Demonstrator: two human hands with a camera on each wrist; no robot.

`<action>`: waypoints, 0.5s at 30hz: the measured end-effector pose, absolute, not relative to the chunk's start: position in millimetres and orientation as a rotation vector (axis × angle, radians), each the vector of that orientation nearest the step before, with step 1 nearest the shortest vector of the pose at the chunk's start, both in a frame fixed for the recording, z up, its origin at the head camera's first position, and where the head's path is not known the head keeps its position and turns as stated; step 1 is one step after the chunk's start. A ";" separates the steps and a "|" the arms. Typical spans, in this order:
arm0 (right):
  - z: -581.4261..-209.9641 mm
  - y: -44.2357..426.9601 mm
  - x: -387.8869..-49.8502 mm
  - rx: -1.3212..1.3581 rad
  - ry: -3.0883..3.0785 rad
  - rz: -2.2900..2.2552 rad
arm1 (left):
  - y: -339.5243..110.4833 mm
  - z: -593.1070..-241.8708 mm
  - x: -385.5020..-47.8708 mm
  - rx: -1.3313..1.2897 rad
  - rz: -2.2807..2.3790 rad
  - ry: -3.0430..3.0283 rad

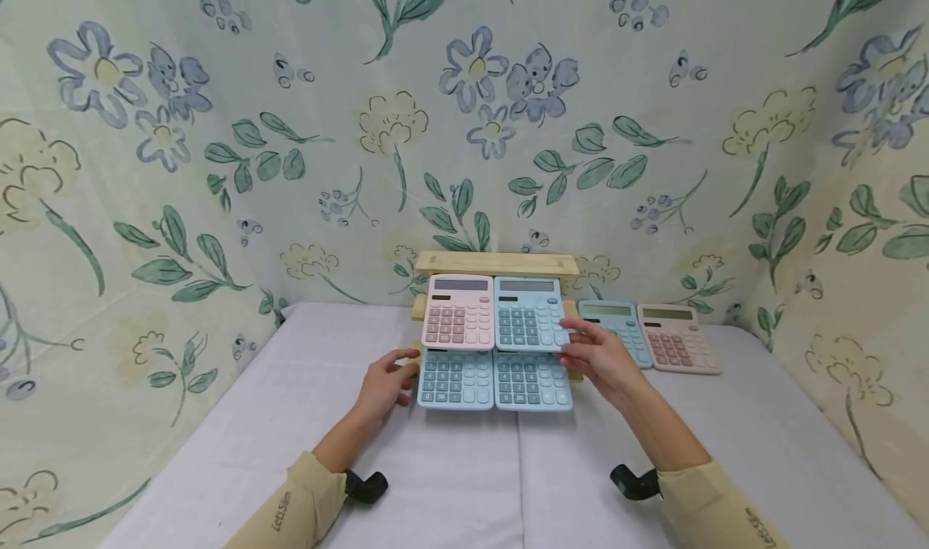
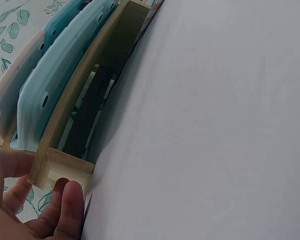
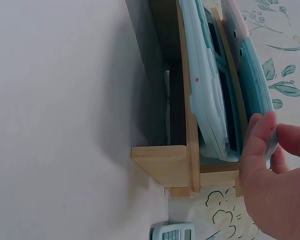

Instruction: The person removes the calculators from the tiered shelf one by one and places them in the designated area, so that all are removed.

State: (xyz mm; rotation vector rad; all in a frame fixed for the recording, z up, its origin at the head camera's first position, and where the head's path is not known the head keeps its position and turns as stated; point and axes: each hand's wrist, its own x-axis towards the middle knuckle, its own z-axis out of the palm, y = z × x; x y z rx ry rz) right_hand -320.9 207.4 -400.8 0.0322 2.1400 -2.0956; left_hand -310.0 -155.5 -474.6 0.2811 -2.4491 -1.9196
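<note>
A wooden rack (image 1: 497, 264) holds calculators on two tiers. On the upper tier, a pink calculator (image 1: 459, 314) leans beside a light blue calculator (image 1: 528, 315). Two more blue calculators (image 1: 456, 381) stand side by side below, their tops hidden behind the upper pair. My right hand (image 1: 604, 357) pinches the right edge of the upper blue calculator between thumb and fingers, as the right wrist view shows. At the rack's left end is my left hand (image 1: 385, 384), fingers loosely bent. In the left wrist view its fingertips (image 2: 71, 197) lie against the wooden corner.
Right of the rack, another blue calculator (image 1: 622, 331) and another pink calculator (image 1: 678, 341) lie on the white-covered table (image 1: 464, 476). A floral curtain (image 1: 464, 186) hangs behind and along both sides.
</note>
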 end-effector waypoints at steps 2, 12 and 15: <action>-400.5 207.0 -320.1 0.039 2.140 -2.094 | -155.2 -474.4 -309.9 0.284 -1.920 -2.444; -395.6 209.1 -313.0 0.038 2.124 -2.103 | -154.3 -472.9 -308.8 0.294 -1.927 -2.437; -394.2 210.2 -310.3 0.030 2.124 -2.101 | -154.3 -472.8 -309.0 0.294 -1.918 -2.445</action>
